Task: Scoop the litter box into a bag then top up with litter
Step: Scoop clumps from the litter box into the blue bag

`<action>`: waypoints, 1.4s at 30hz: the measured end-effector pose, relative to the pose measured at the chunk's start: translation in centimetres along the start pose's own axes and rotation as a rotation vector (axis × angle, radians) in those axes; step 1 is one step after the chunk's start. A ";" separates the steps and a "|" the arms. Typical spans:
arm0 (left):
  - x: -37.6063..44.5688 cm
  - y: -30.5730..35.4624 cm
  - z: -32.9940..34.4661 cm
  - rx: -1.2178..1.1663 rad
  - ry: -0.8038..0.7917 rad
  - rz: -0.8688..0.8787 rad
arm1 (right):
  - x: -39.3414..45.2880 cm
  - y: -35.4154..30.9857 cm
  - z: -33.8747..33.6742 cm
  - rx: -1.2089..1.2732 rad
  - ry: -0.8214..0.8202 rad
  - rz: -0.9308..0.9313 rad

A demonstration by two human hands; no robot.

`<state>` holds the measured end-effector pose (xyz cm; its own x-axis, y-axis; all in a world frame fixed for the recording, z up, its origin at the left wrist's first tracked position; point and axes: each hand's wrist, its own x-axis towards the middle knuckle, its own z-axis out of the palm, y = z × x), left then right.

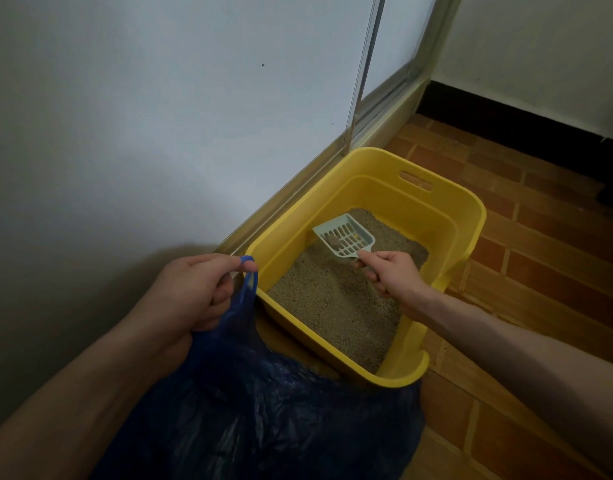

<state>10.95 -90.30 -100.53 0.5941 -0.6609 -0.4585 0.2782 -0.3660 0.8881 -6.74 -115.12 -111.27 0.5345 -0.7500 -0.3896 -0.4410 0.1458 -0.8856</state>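
Right hand hides the scoop handle; bag bottom is cut off.

Slotted scoop with clump over litter in yellow box; blue bag alongside
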 end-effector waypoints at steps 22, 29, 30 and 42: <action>-1.3 0.6 -0.6 0.012 0.012 0.023 | -3.6 -1.6 -1.7 -0.081 -0.211 -0.029; -1.5 0.6 -0.7 0.011 0.011 0.006 | -7.1 -4.3 -1.3 -0.143 -0.487 -0.043; -1.5 0.6 -0.8 0.010 0.009 0.006 | -7.5 -4.8 -1.1 -0.156 -0.521 -0.048; -2.1 0.9 -1.9 -0.019 0.021 0.014 | -10.8 -7.7 1.9 -0.407 -0.728 -0.075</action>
<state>11.41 -88.05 -98.69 0.6137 -0.6518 -0.4456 0.2838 -0.3445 0.8949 -7.75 -106.89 -100.72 0.8435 -0.1244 -0.5226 -0.5367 -0.2370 -0.8098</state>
